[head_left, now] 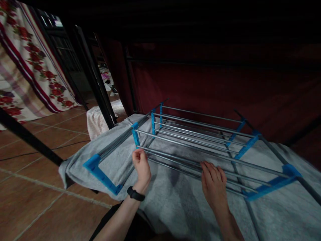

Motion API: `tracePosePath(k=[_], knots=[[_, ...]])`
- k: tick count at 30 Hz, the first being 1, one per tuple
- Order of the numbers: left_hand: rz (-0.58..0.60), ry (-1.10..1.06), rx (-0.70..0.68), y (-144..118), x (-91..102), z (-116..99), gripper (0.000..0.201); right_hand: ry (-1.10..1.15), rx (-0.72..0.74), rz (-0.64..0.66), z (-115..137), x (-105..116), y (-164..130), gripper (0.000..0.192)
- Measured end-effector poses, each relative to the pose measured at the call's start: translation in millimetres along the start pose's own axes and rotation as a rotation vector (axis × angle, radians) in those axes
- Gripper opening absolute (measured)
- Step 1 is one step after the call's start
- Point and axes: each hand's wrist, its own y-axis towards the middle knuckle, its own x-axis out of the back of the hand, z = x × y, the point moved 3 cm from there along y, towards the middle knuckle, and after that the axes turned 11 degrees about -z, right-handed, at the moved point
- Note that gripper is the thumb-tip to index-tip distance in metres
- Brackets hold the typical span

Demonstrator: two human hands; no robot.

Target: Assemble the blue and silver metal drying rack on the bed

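We are partway through handling a rack of grey metal rods and blue plastic joints, which lies on its side on a grey blanket spread over a raised surface whose own make we cannot tell. The rack fills the middle of the blanket, one blue end piece pointing at the blanket's near-left corner and another lying toward its right edge.

Our left hand is closed around the near end of a grey rod, just below the blue joint at the rack's near-left upright; a dark watch sits on that wrist. Our right hand lies palm down with the fingers nearly straight, resting across the nearest rods further along; it presses on them rather than gripping.

We judge the step in hand to be seating or freeing this near rod at the joint. The next move calls for keeping the rod in line with its socket while the right hand steadies the frame, since the soft blanket lets the rack rock.

Beyond the blanket's left edge is tiled floor, a flowered cloth hanging, and dark bars.
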Motion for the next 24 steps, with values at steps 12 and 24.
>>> tracePosePath(k=[12, 24], knots=[[-0.058, 0.003, 0.241, 72, 8.6, 41, 0.016, -0.071, 0.093, 0.068, 6, -18, 18, 0.038], [0.179, -0.02, 0.246, 89, -14.7, 38, 0.066, 0.018, 0.218, 0.238, 80, -56, 63, 0.036]])
